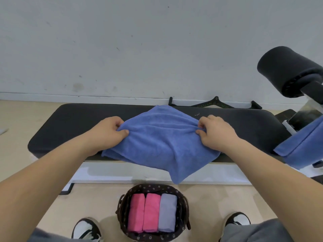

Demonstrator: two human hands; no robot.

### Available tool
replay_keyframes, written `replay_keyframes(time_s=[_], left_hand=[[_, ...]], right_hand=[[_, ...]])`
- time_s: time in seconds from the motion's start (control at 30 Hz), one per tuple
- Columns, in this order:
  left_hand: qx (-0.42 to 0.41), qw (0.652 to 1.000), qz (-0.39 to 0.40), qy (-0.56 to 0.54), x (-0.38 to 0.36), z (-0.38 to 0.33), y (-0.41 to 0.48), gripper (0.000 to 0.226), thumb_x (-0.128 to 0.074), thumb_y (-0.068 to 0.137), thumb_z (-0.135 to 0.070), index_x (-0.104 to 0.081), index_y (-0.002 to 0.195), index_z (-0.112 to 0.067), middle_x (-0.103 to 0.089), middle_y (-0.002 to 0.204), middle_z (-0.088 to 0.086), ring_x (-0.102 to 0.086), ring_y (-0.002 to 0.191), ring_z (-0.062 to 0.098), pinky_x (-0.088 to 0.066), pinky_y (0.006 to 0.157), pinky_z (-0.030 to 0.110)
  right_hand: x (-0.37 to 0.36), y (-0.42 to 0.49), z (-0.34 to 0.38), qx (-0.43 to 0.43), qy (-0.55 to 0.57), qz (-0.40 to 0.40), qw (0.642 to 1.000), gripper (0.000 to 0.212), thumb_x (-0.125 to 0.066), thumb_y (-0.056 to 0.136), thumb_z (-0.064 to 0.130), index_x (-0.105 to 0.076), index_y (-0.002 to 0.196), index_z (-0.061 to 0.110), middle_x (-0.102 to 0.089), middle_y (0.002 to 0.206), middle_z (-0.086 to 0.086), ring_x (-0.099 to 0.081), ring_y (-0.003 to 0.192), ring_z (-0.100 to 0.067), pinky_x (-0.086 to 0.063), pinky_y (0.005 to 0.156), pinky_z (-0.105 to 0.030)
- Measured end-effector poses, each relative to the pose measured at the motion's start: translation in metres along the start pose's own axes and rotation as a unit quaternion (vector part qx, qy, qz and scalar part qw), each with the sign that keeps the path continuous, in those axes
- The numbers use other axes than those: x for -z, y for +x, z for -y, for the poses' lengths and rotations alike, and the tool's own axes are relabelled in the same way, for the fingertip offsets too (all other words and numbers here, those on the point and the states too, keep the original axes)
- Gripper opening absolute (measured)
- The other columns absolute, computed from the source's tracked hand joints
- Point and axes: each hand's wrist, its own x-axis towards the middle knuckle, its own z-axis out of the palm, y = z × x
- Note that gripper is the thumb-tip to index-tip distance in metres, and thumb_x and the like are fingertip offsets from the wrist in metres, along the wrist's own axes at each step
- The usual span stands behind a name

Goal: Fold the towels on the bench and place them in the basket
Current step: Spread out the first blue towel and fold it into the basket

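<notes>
Since the wicker basket stands on the floor between the person's left shoe and right shoe, nearest of all, a folded towel has only to come straight back and down to reach it. Inside, three folded towels stand side by side and touching: a pink towel at the left, a second pink towel in the middle, and a lavender towel at the right. They fill most of the width, so room for a fourth looks tight.

Just beyond, a corner of the blue towel hangs over the front edge of the black padded bench, pointing almost at the basket's rim. The rest of it lies on the seat straight ahead, loosely doubled and rumpled, its longer run going left to right along the bench.

The left hand pinches the towel's left edge between thumb and curled fingers, and the right hand pinches the right edge likewise. They are well apart and level, cloth stretched between them, neither nearer than the other. I judge a fold is in hand, and it turns on that sideways axis: one edge carried across to the other.

Farther right, a second blue towel drapes over the bench's raised end, below a black foam roller pad. Behind the bench, a black cable handle lies against the white wall.
</notes>
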Motion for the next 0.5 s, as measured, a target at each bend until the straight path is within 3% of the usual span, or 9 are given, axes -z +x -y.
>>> replay_keyframes(time_s=[0.13, 0.23, 0.3, 0.37, 0.4, 0.5], left_hand=[[-0.029, 0.999, -0.016, -0.006, -0.002, 0.009, 0.006, 0.016, -0.062, 0.099, -0.036, -0.063, 0.101, -0.020, -0.069, 0.098, 0.002, -0.065, 0.092, 0.021, -0.050, 0.073, 0.031], [-0.059, 0.998, -0.023, 0.009, -0.005, 0.009, 0.011, 0.015, -0.063, 0.099, -0.035, -0.064, 0.098, -0.020, -0.069, 0.095, 0.000, -0.065, 0.090, 0.019, -0.051, 0.072, 0.031], [-0.075, 0.997, -0.026, 0.012, -0.006, 0.009, 0.013, 0.012, -0.063, 0.099, -0.034, -0.064, 0.096, -0.023, -0.069, 0.093, -0.003, -0.065, 0.088, 0.017, -0.052, 0.073, 0.032], [-0.089, 0.995, -0.029, 0.023, -0.005, 0.010, 0.014, 0.009, -0.063, 0.099, -0.033, -0.065, 0.095, -0.025, -0.070, 0.091, -0.005, -0.066, 0.087, 0.015, -0.055, 0.077, 0.035], [-0.093, 0.995, -0.030, 0.034, -0.005, 0.010, 0.014, 0.008, -0.063, 0.099, -0.033, -0.065, 0.095, -0.026, -0.070, 0.091, -0.006, -0.066, 0.087, 0.015, -0.056, 0.078, 0.037], [-0.098, 0.991, -0.041, 0.086, -0.006, 0.015, 0.015, 0.008, -0.063, 0.098, -0.035, -0.064, 0.094, -0.028, -0.068, 0.091, -0.008, -0.064, 0.085, 0.015, -0.055, 0.076, 0.037]], right_hand=[[0.014, -0.011, 0.008, -0.044, -0.034, 0.092, 0.994, 0.014, -0.057, 0.096, 0.036, -0.049, 0.087, 0.027, -0.057, 0.092, 0.002, -0.056, 0.080, -0.019, -0.055, 0.076, -0.041], [0.029, -0.027, 0.017, -0.070, -0.061, 0.173, 0.981, 0.011, -0.061, 0.085, 0.030, -0.061, 0.081, 0.020, -0.068, 0.080, 0.001, -0.058, 0.068, -0.019, -0.050, 0.066, -0.032], [0.038, -0.039, 0.024, -0.066, -0.058, 0.262, 0.961, 0.019, -0.063, 0.082, 0.030, -0.068, 0.075, 0.014, -0.073, 0.067, -0.001, -0.060, 0.057, -0.020, -0.052, 0.061, -0.030], [0.043, -0.047, 0.030, -0.064, -0.010, 0.307, 0.949, 0.031, -0.066, 0.087, 0.038, -0.071, 0.077, 0.009, -0.074, 0.067, -0.006, -0.060, 0.054, -0.020, -0.053, 0.058, -0.029], [0.043, -0.047, 0.032, -0.064, 0.033, 0.281, 0.957, 0.036, -0.066, 0.089, 0.042, -0.070, 0.076, 0.009, -0.074, 0.068, -0.008, -0.061, 0.055, -0.020, -0.054, 0.058, -0.031], [0.031, -0.033, 0.034, -0.056, 0.151, 0.097, 0.982, 0.032, -0.067, 0.090, 0.046, -0.065, 0.075, 0.018, -0.069, 0.074, 0.006, -0.063, 0.069, -0.015, -0.051, 0.064, -0.030]])
